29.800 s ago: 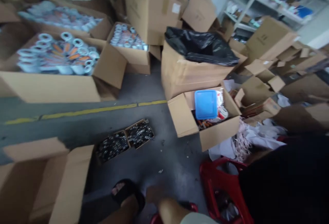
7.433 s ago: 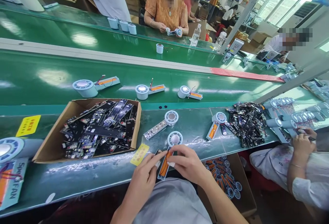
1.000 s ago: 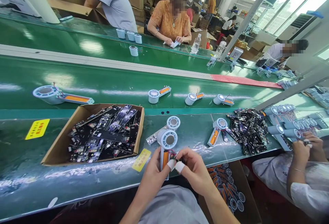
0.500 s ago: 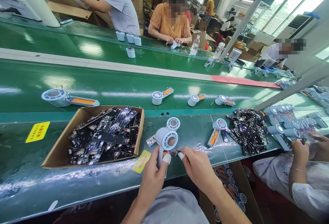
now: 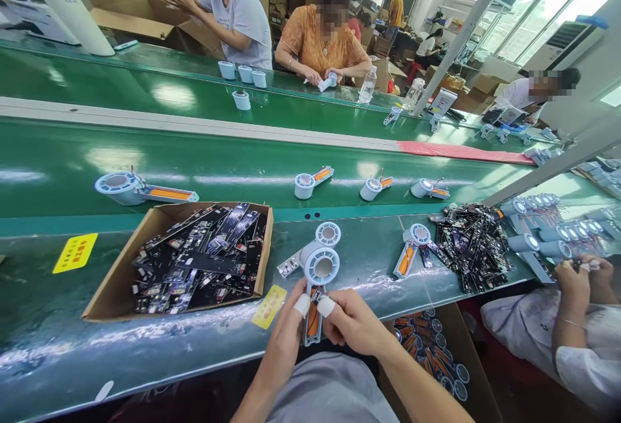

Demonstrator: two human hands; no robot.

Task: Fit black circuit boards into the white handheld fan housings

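Observation:
Both my hands hold a pale-blue handheld fan housing (image 5: 323, 266), its round head tilted up and its handle pointing toward me. An orange part (image 5: 313, 327) shows inside the open handle. My left hand (image 5: 287, 326) is closed around the handle's left side, with a white cover on the thumb. My right hand (image 5: 356, 319) pinches a small dark circuit board (image 5: 317, 295) at the top of the handle, a white cover on its thumb too. Just behind the held housing stands another fan housing (image 5: 328, 234), with a strip-shaped board (image 5: 290, 264) to its left.
A cardboard box (image 5: 266, 248) of circuit boards stands left, a loose board pile (image 5: 470, 248) right. Near that pile lies a housing (image 5: 407, 258). More housings (image 5: 121, 187) sit along the green belt (image 5: 233, 151). A co-worker's hands (image 5: 579, 274) work at right; others sit opposite.
The held housing has turned more upright, showing its open handle. My right hand has moved left, bringing the small board onto the handle. Housings on the belt have shifted slightly right.

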